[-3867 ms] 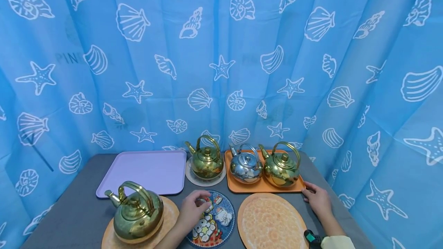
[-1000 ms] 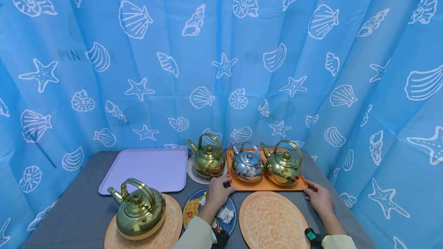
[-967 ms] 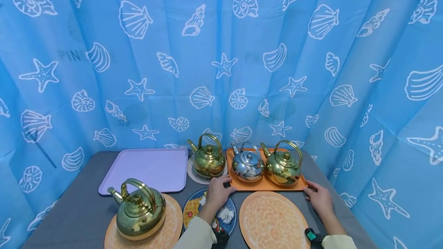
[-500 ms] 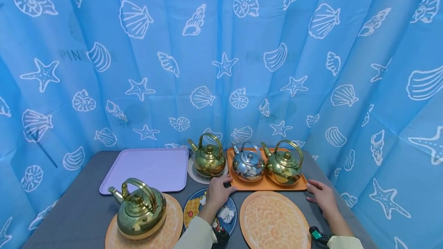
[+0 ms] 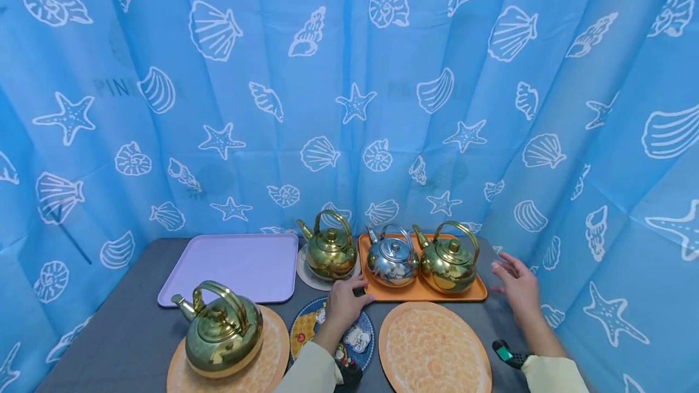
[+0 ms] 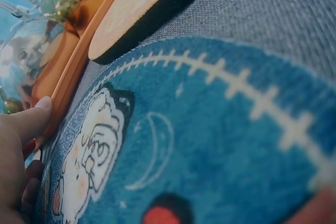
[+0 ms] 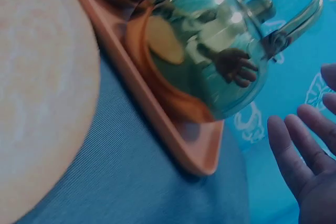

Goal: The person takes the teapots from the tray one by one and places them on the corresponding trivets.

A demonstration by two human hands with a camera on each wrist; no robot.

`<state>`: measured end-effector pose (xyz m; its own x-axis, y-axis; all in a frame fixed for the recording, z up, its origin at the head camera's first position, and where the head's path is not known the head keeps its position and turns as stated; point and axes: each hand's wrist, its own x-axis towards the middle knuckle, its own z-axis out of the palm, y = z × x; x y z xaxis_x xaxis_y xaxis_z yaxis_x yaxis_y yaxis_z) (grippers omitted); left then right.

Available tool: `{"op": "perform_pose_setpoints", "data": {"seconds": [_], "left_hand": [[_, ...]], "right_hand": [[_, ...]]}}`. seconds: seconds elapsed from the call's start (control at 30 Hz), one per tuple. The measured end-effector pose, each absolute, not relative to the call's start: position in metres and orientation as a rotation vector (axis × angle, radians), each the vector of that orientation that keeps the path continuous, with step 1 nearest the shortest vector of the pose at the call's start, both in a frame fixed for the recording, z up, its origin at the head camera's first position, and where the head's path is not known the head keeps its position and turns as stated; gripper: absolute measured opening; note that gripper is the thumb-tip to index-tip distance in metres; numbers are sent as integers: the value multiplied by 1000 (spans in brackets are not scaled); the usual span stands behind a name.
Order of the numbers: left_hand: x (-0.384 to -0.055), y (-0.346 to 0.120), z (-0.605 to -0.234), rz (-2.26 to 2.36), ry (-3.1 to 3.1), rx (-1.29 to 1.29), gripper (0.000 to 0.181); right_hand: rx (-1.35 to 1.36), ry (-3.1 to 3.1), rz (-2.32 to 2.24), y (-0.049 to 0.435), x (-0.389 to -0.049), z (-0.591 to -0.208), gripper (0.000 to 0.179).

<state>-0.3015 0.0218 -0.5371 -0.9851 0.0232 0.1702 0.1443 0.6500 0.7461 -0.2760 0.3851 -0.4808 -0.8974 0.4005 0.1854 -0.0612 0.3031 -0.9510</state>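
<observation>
Near-left of the orange tray (image 5: pixel 419 293) lies a round blue cartoon mat (image 5: pixel 357 339), partly covered by a sleeve (image 5: pixel 310 372) in the head view, its stitched border plain in the left wrist view. The left hand (image 5: pixel 344 302) pinches the tray's near-left corner, lower fingers hard to make out, while off its right end the right hand (image 5: pixel 520 290) hangs apart, fingers spread. On the tray, the silver teakettle (image 5: pixel 391 265) is cut off in the left wrist view, and only the right wrist view shows a hand mirrored in the golden teakettle (image 5: pixel 448 267).
</observation>
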Motion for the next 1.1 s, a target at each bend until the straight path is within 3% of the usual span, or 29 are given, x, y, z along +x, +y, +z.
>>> {"op": "perform_pose_setpoints", "data": {"seconds": [0.37, 1.1], "left_hand": [[-300, 23, -537, -1204, -2723, -158, 35], [-299, 22, -537, -1238, -2706, -141, 19]], "right_hand": [[-258, -2232, 1524, 365, -279, -449, 60], [-58, -2233, 1499, 348, -289, -438, 52]]}}
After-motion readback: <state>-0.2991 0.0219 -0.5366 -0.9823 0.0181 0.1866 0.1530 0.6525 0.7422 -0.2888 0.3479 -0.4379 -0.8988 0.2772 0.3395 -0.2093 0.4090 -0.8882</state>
